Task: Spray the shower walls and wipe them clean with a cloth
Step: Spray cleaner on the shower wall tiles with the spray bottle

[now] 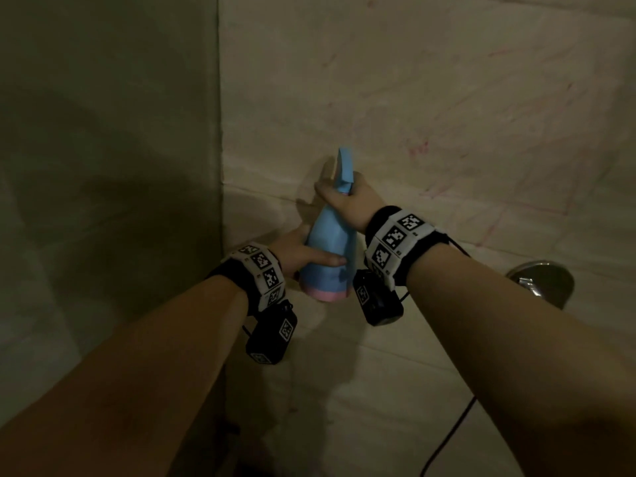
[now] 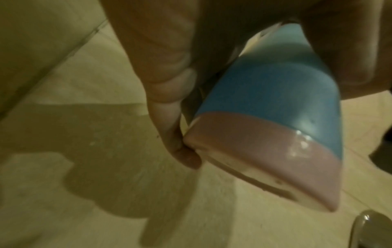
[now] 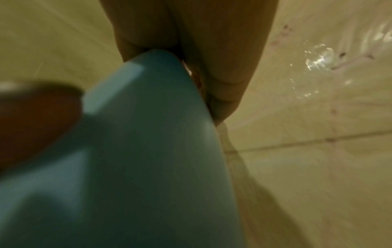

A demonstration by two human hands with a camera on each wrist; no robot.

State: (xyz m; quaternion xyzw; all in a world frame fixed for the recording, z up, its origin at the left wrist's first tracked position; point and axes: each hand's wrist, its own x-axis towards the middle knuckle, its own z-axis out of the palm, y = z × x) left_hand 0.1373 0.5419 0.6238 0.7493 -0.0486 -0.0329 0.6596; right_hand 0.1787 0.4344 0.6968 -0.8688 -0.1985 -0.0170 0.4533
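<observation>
Bare forearms, black wristbands (image 1: 256, 270) (white coded tags), dangling black cameras (image 1: 272, 333)

Dim light; beige tiled wall (image 1: 447, 98), pink streaks.

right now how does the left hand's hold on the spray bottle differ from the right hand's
The left hand grips the wide lower body of the spray bottle, near its pink base, thumb laid across the front. The right hand grips higher, round the narrow neck just under the blue spray head. The left hand comes in from the bottle's left side, the right hand from its right. Both hands have fingers curled round the same bottle, held close to the tiled wall.
</observation>
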